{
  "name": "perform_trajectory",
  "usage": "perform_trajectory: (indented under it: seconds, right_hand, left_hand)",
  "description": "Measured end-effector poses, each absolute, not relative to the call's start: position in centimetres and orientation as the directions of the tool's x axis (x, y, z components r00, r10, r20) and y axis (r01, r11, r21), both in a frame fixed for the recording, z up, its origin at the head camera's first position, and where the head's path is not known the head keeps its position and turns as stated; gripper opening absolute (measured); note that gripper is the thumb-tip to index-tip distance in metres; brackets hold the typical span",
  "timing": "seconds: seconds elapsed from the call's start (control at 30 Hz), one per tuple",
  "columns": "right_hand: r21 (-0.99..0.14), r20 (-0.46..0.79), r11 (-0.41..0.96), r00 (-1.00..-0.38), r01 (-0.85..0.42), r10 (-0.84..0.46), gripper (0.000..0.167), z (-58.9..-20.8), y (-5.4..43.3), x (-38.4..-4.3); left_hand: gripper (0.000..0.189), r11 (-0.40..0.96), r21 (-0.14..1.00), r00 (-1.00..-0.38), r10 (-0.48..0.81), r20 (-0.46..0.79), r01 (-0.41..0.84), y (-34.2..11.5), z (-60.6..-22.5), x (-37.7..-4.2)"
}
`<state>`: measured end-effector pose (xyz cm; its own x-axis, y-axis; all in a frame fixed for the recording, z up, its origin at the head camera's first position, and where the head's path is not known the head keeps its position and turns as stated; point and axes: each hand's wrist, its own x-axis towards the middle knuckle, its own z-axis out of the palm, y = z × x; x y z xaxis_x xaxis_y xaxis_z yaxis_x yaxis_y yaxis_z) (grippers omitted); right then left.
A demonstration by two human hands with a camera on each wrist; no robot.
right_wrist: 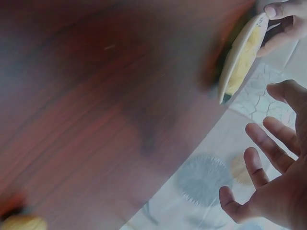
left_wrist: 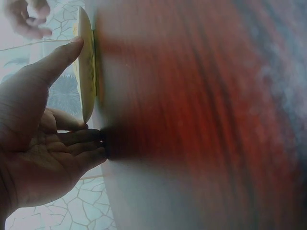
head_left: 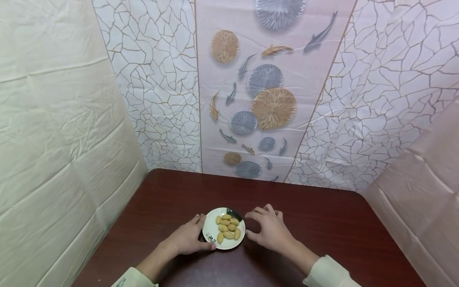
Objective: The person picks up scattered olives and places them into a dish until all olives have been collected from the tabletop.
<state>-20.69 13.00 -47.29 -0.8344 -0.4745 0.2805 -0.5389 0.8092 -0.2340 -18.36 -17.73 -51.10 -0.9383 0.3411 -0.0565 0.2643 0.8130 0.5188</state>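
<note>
A small round white plate (head_left: 214, 243) with a dark green patch and a sprig pattern on its rim sits on the table. Several oval yellow-brown pieces (head_left: 228, 235) lie on it in a loose cluster. My left hand (head_left: 184, 238) holds the plate's left side, thumb at the near rim and index finger at the far rim. In the left wrist view, the other fingers (left_wrist: 88, 155) of that hand reach down to the tabletop. My right hand (head_left: 269, 230) hovers just right of the plate, fingers spread and loosely bent, holding nothing.
The dark red-brown wooden table (head_left: 305, 207) has cloth hangings behind it, the middle one (head_left: 229, 71) printed with fish and round shapes. Pale cloth walls (head_left: 53, 139) stand at both sides. A blurred yellowish object (right_wrist: 24, 223) shows at the right wrist view's lower left corner.
</note>
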Motion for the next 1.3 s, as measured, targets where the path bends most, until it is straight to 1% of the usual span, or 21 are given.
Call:
perform_trajectory:
  seconds: [0.4,0.7,0.93,1.17,1.3]
  right_hand:
    - [-0.160,0.293,0.867,-0.862,-0.471,-0.414,0.041,-48.0,20.3,-17.5]
    - [-0.160,0.280,0.899,-0.892,-0.408,-0.355,0.043,-48.5,24.8,-16.3]
    - [-0.189,0.243,0.923,-0.927,-0.335,-0.286,0.039,-49.2,27.8,-15.2]
    - [-0.193,0.224,0.932,-0.938,-0.307,-0.263,0.038,-49.9,29.6,-14.7]
    - [-0.195,0.171,0.944,-0.957,-0.267,-0.235,0.035,-50.3,30.2,-14.4]
  left_hand:
    - [0.121,0.820,0.517,-0.940,0.332,-0.080,0.246,-17.7,-51.5,-18.2]
    - [0.122,0.821,0.515,-0.942,0.328,-0.070,0.247,-17.8,-51.6,-18.4]
    - [0.122,0.815,0.520,-0.935,0.344,-0.080,0.256,-17.4,-51.7,-18.6]
    - [0.122,0.815,0.524,-0.939,0.334,-0.077,0.247,-17.6,-51.4,-18.8]
    - [0.123,0.818,0.519,-0.938,0.337,-0.080,0.249,-17.6,-51.5,-18.8]
